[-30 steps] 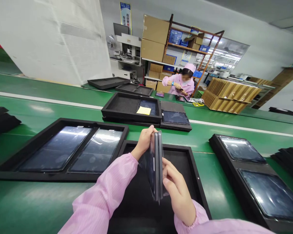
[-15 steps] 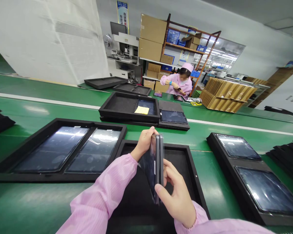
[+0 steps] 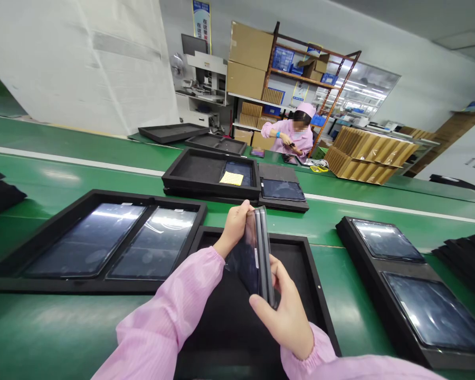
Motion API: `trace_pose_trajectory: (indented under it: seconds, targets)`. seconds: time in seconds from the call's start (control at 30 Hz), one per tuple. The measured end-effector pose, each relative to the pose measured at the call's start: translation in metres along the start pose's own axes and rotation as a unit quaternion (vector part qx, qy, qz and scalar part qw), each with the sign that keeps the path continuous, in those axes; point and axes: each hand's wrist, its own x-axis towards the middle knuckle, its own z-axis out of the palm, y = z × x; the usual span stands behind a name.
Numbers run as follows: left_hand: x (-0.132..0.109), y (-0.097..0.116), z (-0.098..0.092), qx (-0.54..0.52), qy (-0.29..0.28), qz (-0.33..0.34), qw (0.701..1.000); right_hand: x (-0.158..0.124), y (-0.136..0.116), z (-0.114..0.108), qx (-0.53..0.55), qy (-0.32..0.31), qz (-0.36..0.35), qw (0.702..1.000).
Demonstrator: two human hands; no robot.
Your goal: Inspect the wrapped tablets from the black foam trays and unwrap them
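Observation:
Several flat dark panels in clear film (image 3: 257, 253) stand on edge, stacked face to face, between my hands. My left hand (image 3: 236, 224) grips their upper left part, fingers closed. Lower on the right, my right hand (image 3: 283, 306) holds them with its thumb at the near edge and its fingers behind. Below them lies a black foam tray (image 3: 217, 327), its inside partly hidden by my arms and the panels. Left of it, a black tray (image 3: 3, 282) holds two glossy dark panels (image 3: 152, 245) side by side.
On the right, a black foam block (image 3: 380, 295) carries two panels (image 3: 427, 309). Ahead, stacked black trays (image 3: 198, 171) hold a panel and a yellow note (image 3: 231, 178). Beyond the green table (image 3: 114, 177) a person in pink (image 3: 296, 132) works near stacked cardboard dividers (image 3: 370, 153).
The held panels have tilted, their lower end moving up and to the right. My left hand has risen slightly, and my right hand has shifted a little with the panels.

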Motion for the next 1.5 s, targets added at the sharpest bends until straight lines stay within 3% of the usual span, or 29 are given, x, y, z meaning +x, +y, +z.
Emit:
trace_pose_trajectory:
  seconds: [0.27,0.47,0.63,0.73,0.87,1.0,1.2,1.5]
  targets:
    - [-0.003,0.002,0.004,0.065,0.066,0.031,0.995,0.009,0.010,-0.009,0.078,0.090,0.009,0.993]
    - [-0.005,0.001,0.007,0.110,0.058,0.034,0.992,0.003,0.036,-0.011,0.073,0.131,0.040,0.988]
    - [-0.006,0.001,0.007,0.121,0.049,0.032,0.991,0.004,0.046,-0.014,0.145,0.105,0.035,0.983]
    - [-0.005,0.001,0.008,0.123,0.048,0.027,0.991,0.011,0.042,-0.019,0.211,0.080,0.031,0.974]
    - [0.001,0.000,0.013,0.139,0.057,0.026,0.988,0.024,0.032,-0.030,0.210,0.050,0.045,0.975]
    - [0.012,-0.006,0.018,0.162,0.060,0.017,0.985,0.036,0.028,-0.035,0.261,0.073,0.087,0.958]
    - [0.023,-0.016,0.017,0.185,0.038,0.036,0.981,0.046,0.032,-0.035,0.316,0.130,0.212,0.916]
    - [0.021,-0.020,0.011,0.203,0.029,0.057,0.977,0.052,0.016,-0.048,0.155,0.016,0.075,0.985]
